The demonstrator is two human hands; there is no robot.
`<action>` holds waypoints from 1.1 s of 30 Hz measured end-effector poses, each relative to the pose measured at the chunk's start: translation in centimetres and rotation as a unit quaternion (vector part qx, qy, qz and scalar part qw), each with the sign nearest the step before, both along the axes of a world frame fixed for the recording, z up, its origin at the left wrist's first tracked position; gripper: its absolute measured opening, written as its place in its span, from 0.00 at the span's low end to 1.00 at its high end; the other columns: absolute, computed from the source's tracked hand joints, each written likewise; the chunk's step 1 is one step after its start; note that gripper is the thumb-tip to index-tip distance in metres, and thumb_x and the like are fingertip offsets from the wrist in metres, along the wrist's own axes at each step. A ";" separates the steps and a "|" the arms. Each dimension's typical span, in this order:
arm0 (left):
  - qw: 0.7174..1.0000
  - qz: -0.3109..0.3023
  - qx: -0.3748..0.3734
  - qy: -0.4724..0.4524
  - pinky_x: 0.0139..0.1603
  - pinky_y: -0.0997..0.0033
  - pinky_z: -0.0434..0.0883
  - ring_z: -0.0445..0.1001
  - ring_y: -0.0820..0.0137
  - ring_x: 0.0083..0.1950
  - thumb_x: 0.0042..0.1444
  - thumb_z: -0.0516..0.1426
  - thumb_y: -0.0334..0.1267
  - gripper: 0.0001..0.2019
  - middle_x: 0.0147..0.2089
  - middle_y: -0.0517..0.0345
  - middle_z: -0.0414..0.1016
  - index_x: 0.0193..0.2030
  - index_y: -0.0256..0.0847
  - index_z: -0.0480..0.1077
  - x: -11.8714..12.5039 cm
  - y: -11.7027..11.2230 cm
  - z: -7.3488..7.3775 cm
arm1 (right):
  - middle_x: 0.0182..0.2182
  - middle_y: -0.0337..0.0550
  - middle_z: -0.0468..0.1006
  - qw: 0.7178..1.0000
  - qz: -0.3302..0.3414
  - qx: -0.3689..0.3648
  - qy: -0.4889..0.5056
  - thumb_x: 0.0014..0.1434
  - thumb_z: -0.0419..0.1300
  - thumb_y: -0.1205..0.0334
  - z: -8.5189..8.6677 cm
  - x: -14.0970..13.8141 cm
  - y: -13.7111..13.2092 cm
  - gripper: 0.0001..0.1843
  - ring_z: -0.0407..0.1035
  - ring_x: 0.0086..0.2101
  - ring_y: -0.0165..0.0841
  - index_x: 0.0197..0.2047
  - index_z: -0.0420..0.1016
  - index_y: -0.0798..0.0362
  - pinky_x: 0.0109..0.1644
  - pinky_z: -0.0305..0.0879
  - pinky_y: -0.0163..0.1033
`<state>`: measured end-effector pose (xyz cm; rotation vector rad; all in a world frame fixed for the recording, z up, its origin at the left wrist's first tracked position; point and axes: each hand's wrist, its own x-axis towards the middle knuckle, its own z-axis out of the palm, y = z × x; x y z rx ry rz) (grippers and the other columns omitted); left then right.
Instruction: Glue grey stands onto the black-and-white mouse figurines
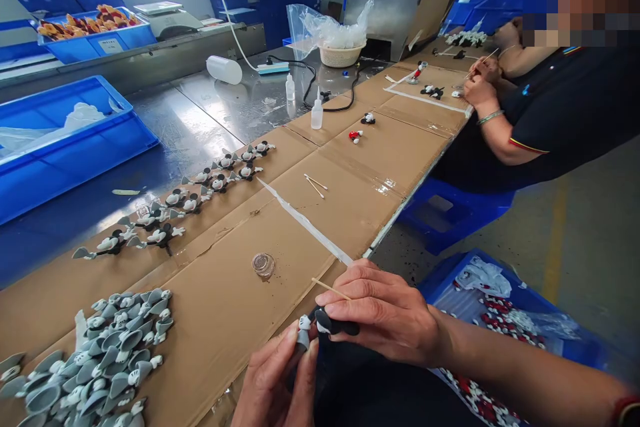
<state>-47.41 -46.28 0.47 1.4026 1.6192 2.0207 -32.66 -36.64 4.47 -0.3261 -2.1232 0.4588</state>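
My left hand (280, 377) pinches a small grey figurine part with a white glove (303, 332). Close against it, my right hand (385, 313) grips a black-and-white mouse figurine piece (340, 325), and a thin wooden stick (330, 288) pokes out from between its fingers. The two parts meet at my fingertips; whether they are joined I cannot tell. On the cardboard ahead lies a small clear round dish (263, 265). A heap of grey parts with white gloves (105, 360) lies at the left, and beyond it run rows of black, white and grey mouse figurines (175, 199).
Cotton swabs (316, 185), a dropper bottle (317, 112) and a red figurine part (355, 136) lie farther along the cardboard (280, 213). Blue bins (75, 140) stand left; another blue bin (500, 320) holds red-and-white parts. At right, a co-worker (565, 100) sits working.
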 end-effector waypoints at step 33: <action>0.972 0.023 -0.063 -0.225 0.43 0.79 0.78 0.82 0.69 0.38 0.50 0.68 0.38 0.14 0.39 0.57 0.83 0.45 0.41 0.77 1.2 0.1 1.8 | 0.35 0.45 0.80 0.995 -0.022 -0.080 0.050 0.63 0.64 0.61 0.1 -0.8 0.1 0.13 0.73 0.35 0.29 0.50 0.73 0.56 0.43 0.69 0.36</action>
